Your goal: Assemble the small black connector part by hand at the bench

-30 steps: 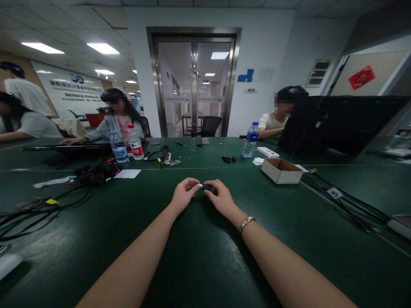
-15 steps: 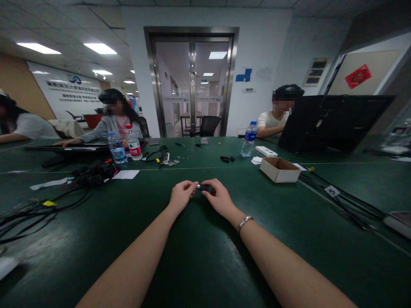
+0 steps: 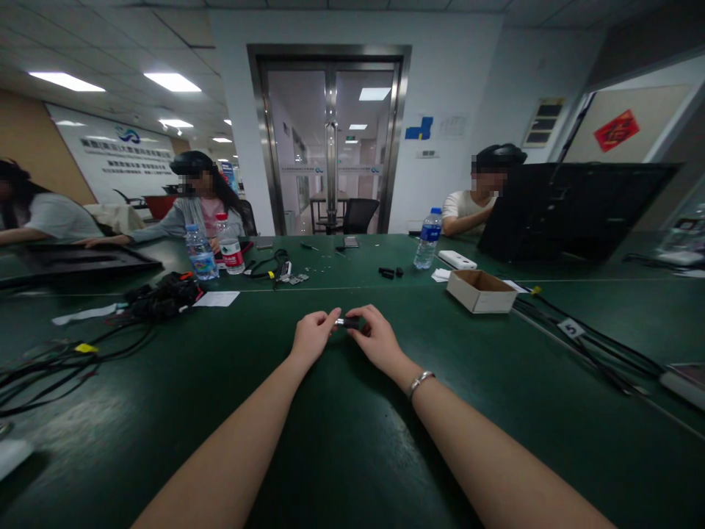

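Observation:
A small black and silver cylinder [image 3: 348, 322] lies level between my hands, just above the green table [image 3: 352, 411]. My left hand [image 3: 313, 338] pinches its silver end with thumb and fingers. The dark end sits between the thumb and fingers of my right hand [image 3: 377, 336], which wears a silver bracelet [image 3: 421, 383] on its wrist. The fingers hide both ends of the cylinder, so I cannot tell its exact kind. Beyond the hands lie several small black pieces [image 3: 390, 272].
An open cardboard box [image 3: 480, 292] stands right, near a water bottle [image 3: 428, 239]. Two bottles [image 3: 203, 253], black gear [image 3: 164, 295] and cables [image 3: 77, 364] are on the left. A large black monitor [image 3: 567, 209] stands far right. Co-workers [image 3: 201, 198] sit across the table.
My hands stay in nearly the same place, with slightly more of the silver part showing between them. At the left, a co-worker's dark flat panel has shifted left and tilted.

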Tool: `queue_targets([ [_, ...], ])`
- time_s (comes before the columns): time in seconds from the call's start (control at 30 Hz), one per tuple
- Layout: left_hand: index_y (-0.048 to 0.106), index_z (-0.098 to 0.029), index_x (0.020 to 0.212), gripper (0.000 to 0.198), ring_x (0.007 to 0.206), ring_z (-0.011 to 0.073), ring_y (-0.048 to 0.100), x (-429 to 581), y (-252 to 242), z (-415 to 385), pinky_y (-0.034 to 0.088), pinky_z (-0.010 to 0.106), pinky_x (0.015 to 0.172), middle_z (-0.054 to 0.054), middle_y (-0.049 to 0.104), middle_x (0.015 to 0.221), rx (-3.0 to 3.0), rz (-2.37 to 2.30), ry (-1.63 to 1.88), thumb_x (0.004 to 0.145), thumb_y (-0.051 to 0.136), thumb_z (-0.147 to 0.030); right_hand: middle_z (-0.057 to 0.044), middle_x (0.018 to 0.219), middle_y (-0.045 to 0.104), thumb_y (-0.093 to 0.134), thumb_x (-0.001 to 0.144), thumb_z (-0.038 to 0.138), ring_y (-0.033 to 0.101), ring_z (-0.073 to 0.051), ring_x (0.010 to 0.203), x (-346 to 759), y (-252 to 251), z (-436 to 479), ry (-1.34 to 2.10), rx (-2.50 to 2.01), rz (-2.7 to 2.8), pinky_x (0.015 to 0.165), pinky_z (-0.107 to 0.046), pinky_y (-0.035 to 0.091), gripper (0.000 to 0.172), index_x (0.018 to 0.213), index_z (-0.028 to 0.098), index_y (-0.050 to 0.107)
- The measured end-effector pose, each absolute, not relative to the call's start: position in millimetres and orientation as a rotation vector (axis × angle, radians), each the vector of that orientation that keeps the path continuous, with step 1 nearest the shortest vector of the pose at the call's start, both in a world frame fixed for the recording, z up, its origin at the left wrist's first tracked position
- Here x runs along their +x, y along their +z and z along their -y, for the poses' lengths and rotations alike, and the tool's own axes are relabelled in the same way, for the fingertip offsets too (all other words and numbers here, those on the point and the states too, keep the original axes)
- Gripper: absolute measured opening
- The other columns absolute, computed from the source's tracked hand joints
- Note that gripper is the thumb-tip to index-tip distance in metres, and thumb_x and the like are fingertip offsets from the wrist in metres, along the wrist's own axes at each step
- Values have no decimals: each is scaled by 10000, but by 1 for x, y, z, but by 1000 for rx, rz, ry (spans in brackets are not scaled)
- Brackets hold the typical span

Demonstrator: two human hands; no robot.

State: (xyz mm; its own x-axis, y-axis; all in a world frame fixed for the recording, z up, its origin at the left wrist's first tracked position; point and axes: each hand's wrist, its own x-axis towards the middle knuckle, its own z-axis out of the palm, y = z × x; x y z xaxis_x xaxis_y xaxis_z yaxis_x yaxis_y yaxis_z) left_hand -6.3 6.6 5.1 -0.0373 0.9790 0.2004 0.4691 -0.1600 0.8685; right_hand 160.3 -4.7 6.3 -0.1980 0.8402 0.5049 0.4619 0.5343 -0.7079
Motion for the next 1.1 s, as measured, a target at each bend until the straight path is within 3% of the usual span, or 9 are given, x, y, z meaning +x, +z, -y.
queue_targets([
  [0.27, 562, -177, 547, 566, 495, 131, 464, -6, 5, -6, 303, 256, 532, -20, 497, 489, 1760, -1566, 1120, 783, 416, -671, -14, 955, 539, 601, 730, 48, 516, -119, 721, 160, 6, 5, 488, -1058, 1844, 613, -238, 439, 256, 940, 194, 605],
  [0.77, 654, -187, 895, 291, 727, 157, 613, -8, 1, -10, 467, 246, 616, 48, 680, 868, 1649, -1110, 1297, 720, 647, -420, -14, 928, 565, 631, 771, 126, 535, -128, 755, 161, 7, 5, 514, -1126, 1808, 654, -251, 446, 187, 946, 190, 622],
  [0.9, 674, -174, 861, 311, 744, 176, 615, -9, 2, -10, 469, 246, 592, 59, 682, 840, 1637, -1174, 1274, 721, 634, -450, -14, 934, 563, 627, 781, 123, 528, -120, 730, 160, 8, 7, 520, -1134, 1828, 653, -251, 445, 190, 958, 191, 622],
  [1.1, 675, -177, 768, 403, 609, 141, 550, -12, 3, -9, 412, 244, 568, 8, 630, 666, 1752, -1365, 1233, 747, 560, -562, -21, 950, 556, 626, 779, 115, 529, -124, 749, 160, 6, 7, 501, -1098, 1873, 647, -252, 442, 216, 978, 197, 624],
])
